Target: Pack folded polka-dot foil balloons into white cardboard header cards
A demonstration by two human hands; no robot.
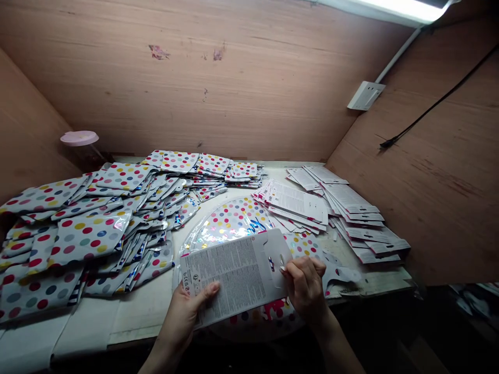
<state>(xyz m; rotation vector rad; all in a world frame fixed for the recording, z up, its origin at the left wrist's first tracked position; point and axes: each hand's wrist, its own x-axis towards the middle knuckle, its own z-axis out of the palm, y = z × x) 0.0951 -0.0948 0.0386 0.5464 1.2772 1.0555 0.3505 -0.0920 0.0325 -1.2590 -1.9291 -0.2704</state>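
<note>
My left hand (191, 306) grips the lower left end of a flat printed card package (234, 275), thumb on its face. Dense small text covers the package, and a hang slot shows near its right end. At that right end, my right hand (306, 283) has its fingers pinched by the slot, with a tiny pale piece at the fingertips that I cannot make out well. Below the package lies a round polka-dot foil balloon (230, 221), flat and shiny with blue lettering, partly hidden by the package and my hands.
Folded polka-dot foil balloons (93, 234) are heaped on the left and along the back. Stacks of printed card packages (351, 202) lie at the right, with another pile (296, 200) nearer the middle. A pink-lidded cup (80, 139) stands at back left. Wooden panels (187, 83) enclose the table.
</note>
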